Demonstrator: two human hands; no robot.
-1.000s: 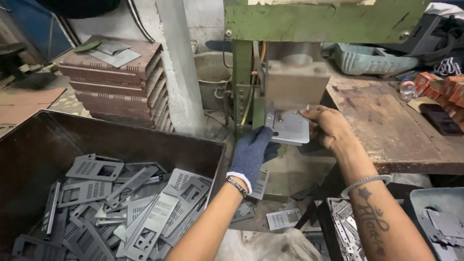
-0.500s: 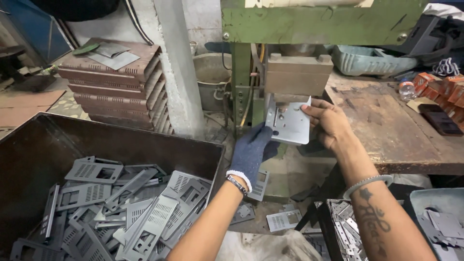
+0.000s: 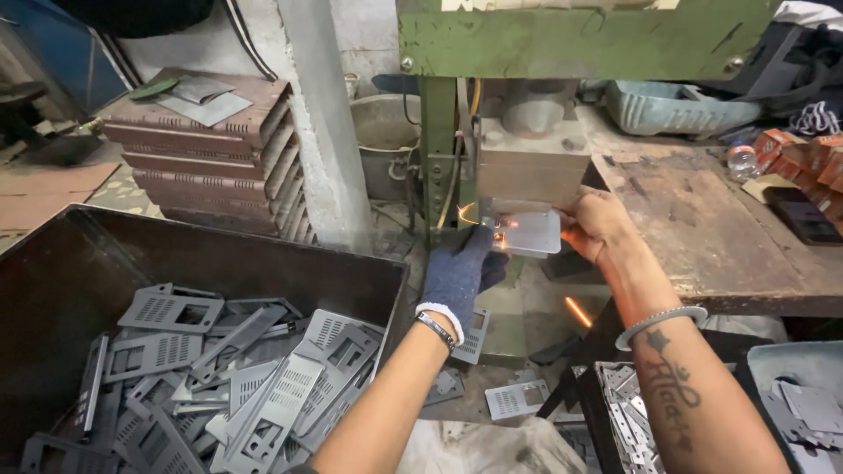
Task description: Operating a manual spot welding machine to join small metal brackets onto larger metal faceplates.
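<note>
A flat grey metal plate lies under the grey block head of a green press machine. Orange sparks flash at the plate's left edge, and one spark falls below. My left hand, in a dark blue knit glove, grips the plate's left end from below. My bare right hand pinches its right edge. A bracelet and a tattoo show on my right forearm.
A large dark bin at the left holds several grey perforated metal panels. Stacked brown trays stand behind it. A worn wooden bench lies to the right. Small metal pieces fill a box at the bottom right.
The plate has gone from tilted up on edge to lying flat under the press head. Sparks now fly at its left edge. Both hands stayed on it.
</note>
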